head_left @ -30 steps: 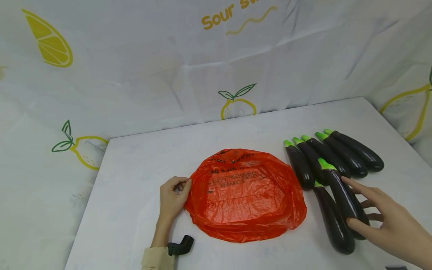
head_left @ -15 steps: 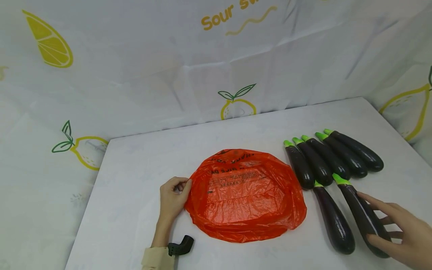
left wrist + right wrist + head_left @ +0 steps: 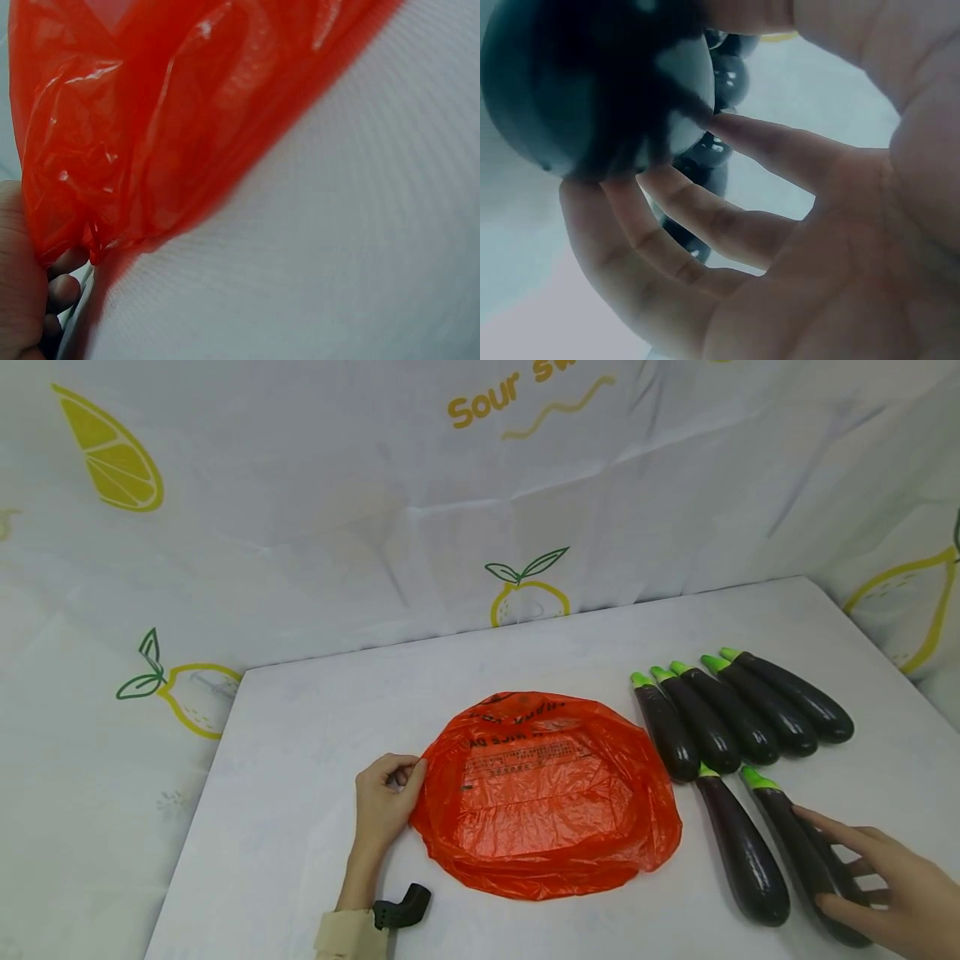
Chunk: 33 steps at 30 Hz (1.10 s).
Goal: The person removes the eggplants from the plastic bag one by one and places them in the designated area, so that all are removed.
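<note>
An open red plastic bag [image 3: 540, 814] with dark printing lies mid-table, its mouth spread wide. At its left edge my left hand [image 3: 384, 806] pinches the rim; in the left wrist view the bag [image 3: 180, 112] bunches at the fingers. Over on the right, my right hand [image 3: 896, 877] holds a glossy dark eggplant [image 3: 798, 839] between thumb and fingers, its green cap pointing away. The blunt end of that eggplant [image 3: 547, 82] fills the upper left of the right wrist view. A second eggplant [image 3: 738, 852] lies just left of it.
Several more eggplants [image 3: 738, 718] lie side by side behind, with green caps toward the back. White table [image 3: 300, 735] meets a lemon-printed cloth [image 3: 315, 568] at the rear. A black wrist device [image 3: 401, 907] sits by the left sleeve.
My right hand has brought its eggplant toward the front right, away from the row and off the neighbouring eggplant it overlapped. The left hand and bag stay put.
</note>
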Tool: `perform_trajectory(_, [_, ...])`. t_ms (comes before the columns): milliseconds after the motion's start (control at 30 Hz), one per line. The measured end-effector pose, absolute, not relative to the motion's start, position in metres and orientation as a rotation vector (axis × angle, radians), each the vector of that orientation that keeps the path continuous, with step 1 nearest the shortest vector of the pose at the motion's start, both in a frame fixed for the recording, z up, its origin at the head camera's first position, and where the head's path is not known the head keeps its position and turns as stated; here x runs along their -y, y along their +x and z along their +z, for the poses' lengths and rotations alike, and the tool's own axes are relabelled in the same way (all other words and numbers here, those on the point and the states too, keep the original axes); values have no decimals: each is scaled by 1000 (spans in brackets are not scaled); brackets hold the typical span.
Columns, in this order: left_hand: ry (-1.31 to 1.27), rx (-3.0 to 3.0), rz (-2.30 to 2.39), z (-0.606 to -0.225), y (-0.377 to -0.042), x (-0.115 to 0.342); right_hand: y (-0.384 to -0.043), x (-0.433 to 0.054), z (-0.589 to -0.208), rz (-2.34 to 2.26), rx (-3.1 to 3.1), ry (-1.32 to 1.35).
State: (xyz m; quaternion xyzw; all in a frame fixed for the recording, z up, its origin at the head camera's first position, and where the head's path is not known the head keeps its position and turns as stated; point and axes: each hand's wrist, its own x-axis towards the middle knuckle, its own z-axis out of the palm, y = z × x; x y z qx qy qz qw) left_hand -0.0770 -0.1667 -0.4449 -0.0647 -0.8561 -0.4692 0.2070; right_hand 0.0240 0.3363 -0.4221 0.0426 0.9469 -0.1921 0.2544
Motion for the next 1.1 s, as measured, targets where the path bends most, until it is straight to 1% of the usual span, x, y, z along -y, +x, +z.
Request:
perform_trajectory(300, [-172, 2393, -1324, -448, -78, 168, 14, -334, -422, -509, -2553, 121])
perform_trajectory(733, [-169, 2383, -1323, -447, -77, 167, 11, -334, -427, -504, -2602, 74])
perform_trajectory(1100, [-189, 2388, -1307, -479, -87, 182, 10, -333, -427, -512, -2605, 73])
